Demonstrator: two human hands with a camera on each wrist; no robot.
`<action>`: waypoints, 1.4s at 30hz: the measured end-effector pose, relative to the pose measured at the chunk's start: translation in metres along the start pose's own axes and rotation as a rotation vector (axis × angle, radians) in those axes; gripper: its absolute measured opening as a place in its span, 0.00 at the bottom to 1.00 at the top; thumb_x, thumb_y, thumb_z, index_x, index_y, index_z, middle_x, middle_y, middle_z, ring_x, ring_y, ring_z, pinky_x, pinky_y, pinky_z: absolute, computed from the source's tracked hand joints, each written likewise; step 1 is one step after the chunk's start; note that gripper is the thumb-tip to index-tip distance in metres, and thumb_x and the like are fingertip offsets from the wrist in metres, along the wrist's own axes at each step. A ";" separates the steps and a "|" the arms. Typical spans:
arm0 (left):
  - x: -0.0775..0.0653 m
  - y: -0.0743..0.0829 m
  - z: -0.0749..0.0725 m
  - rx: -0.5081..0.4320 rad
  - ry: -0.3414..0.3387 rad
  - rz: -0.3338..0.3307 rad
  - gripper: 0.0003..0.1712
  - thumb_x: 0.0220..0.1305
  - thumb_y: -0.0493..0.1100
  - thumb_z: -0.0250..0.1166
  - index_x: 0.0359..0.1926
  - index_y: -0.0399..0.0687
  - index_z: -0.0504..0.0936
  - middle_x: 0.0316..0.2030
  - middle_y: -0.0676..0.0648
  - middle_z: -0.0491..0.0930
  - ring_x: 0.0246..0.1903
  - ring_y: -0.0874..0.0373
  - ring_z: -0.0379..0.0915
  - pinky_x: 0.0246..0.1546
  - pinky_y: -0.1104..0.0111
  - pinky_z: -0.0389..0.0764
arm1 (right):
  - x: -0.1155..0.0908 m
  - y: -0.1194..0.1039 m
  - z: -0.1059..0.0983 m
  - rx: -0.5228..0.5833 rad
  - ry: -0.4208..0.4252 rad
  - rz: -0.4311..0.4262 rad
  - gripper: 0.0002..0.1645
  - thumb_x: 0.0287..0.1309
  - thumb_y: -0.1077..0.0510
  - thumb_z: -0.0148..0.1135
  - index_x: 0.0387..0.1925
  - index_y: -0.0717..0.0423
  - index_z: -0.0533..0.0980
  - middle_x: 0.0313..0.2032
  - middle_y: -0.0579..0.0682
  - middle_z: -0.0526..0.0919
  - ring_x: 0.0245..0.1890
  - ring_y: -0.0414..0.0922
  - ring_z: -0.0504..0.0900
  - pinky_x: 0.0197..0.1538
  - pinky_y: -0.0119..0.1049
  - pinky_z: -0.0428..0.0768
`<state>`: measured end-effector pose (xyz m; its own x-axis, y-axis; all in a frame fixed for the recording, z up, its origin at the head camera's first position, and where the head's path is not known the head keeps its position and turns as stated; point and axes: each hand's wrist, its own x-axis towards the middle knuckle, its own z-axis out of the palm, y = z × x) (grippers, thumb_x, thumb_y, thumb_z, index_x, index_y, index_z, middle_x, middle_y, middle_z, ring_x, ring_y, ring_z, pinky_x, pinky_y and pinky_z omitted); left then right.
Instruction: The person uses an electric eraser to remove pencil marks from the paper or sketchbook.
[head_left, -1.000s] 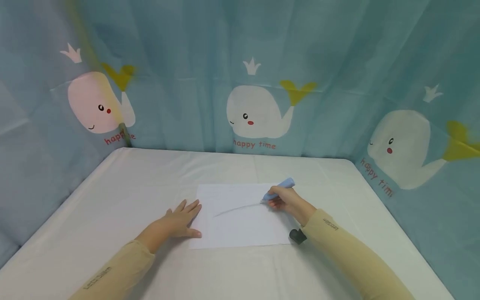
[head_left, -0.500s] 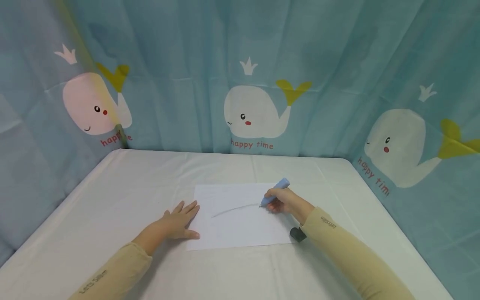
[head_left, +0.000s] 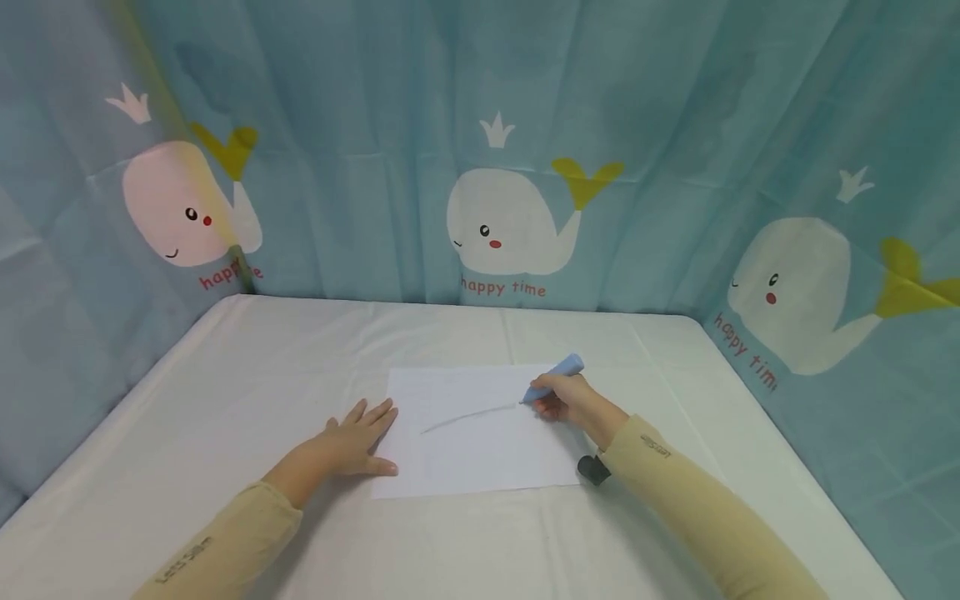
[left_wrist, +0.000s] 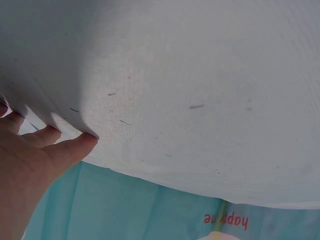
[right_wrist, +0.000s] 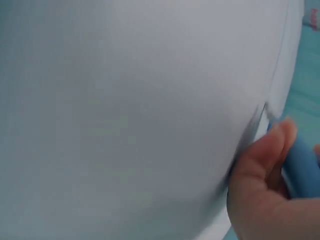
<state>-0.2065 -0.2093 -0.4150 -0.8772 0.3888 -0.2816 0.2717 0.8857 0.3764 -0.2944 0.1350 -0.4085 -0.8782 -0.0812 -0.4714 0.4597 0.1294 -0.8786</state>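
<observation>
A light blue pen [head_left: 558,375] is grasped by the curled fingers of the right hand [head_left: 576,402], right of centre in the frame, its tip pointed just beside the right end of a thin grey line on the white paper [head_left: 480,458]. The paper is laid on the white-covered table [head_left: 300,350] at lower centre, its left edge touched by the left hand [head_left: 348,446], whose spread, straight fingers are wrapped round nothing. "LetsSlim" can be read in dark print on the left sleeve [head_left: 232,537] at lower left and on the right sleeve [head_left: 697,504] at lower right. Across the blue curtain [head_left: 345,208] above, "happy time" is printed in red beneath the middle whale [head_left: 502,221]; at left and right the wording is partly obscured.
</observation>
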 end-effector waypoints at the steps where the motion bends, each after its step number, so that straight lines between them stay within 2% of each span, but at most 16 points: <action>1: 0.000 0.000 0.000 0.001 0.001 0.002 0.57 0.55 0.63 0.68 0.73 0.34 0.54 0.74 0.36 0.46 0.70 0.27 0.33 0.57 0.25 0.41 | 0.000 0.000 0.000 -0.005 -0.006 0.003 0.16 0.59 0.63 0.59 0.46 0.70 0.73 0.19 0.52 0.78 0.16 0.40 0.76 0.23 0.28 0.75; 4: -0.001 0.000 0.000 0.000 0.002 0.005 0.56 0.56 0.63 0.68 0.73 0.34 0.54 0.74 0.36 0.46 0.70 0.27 0.33 0.57 0.25 0.41 | 0.000 0.002 0.001 0.003 -0.011 -0.011 0.16 0.59 0.63 0.59 0.45 0.70 0.72 0.19 0.52 0.78 0.16 0.40 0.76 0.24 0.28 0.76; 13: -0.001 0.000 -0.001 -0.003 0.004 0.009 0.56 0.56 0.62 0.68 0.73 0.34 0.54 0.74 0.35 0.46 0.70 0.26 0.33 0.56 0.25 0.41 | 0.000 0.000 0.006 0.000 -0.018 0.018 0.16 0.58 0.62 0.60 0.44 0.70 0.72 0.19 0.52 0.78 0.16 0.40 0.75 0.23 0.28 0.76; 17: 0.000 0.000 -0.001 -0.003 0.003 0.009 0.56 0.56 0.62 0.68 0.73 0.34 0.54 0.74 0.35 0.46 0.70 0.26 0.33 0.57 0.25 0.41 | -0.001 0.000 0.005 0.004 -0.010 -0.011 0.15 0.59 0.62 0.60 0.44 0.70 0.72 0.19 0.52 0.78 0.16 0.40 0.76 0.24 0.28 0.77; 31: -0.002 -0.001 -0.002 -0.012 -0.007 0.016 0.56 0.56 0.63 0.68 0.73 0.34 0.54 0.74 0.35 0.45 0.70 0.27 0.33 0.56 0.25 0.41 | 0.001 0.004 0.008 0.006 -0.024 -0.013 0.15 0.59 0.61 0.60 0.43 0.70 0.73 0.19 0.53 0.78 0.16 0.40 0.77 0.24 0.28 0.78; 37: 0.000 -0.002 0.000 0.003 0.000 0.021 0.56 0.56 0.64 0.67 0.73 0.35 0.54 0.74 0.36 0.46 0.70 0.28 0.33 0.57 0.26 0.41 | -0.002 0.004 0.008 0.075 0.031 -0.038 0.13 0.58 0.61 0.58 0.40 0.70 0.75 0.20 0.54 0.80 0.19 0.42 0.80 0.26 0.31 0.80; 42: 0.001 -0.003 0.001 0.003 0.006 0.015 0.57 0.55 0.64 0.68 0.73 0.34 0.55 0.74 0.36 0.46 0.70 0.27 0.34 0.57 0.25 0.41 | -0.002 0.001 0.011 0.058 0.060 -0.026 0.11 0.55 0.63 0.58 0.37 0.68 0.74 0.19 0.54 0.79 0.18 0.42 0.78 0.26 0.31 0.80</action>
<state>-0.2075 -0.2114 -0.4168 -0.8751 0.4010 -0.2708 0.2863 0.8803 0.3784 -0.2902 0.1249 -0.4093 -0.8957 -0.0245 -0.4441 0.4416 0.0704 -0.8945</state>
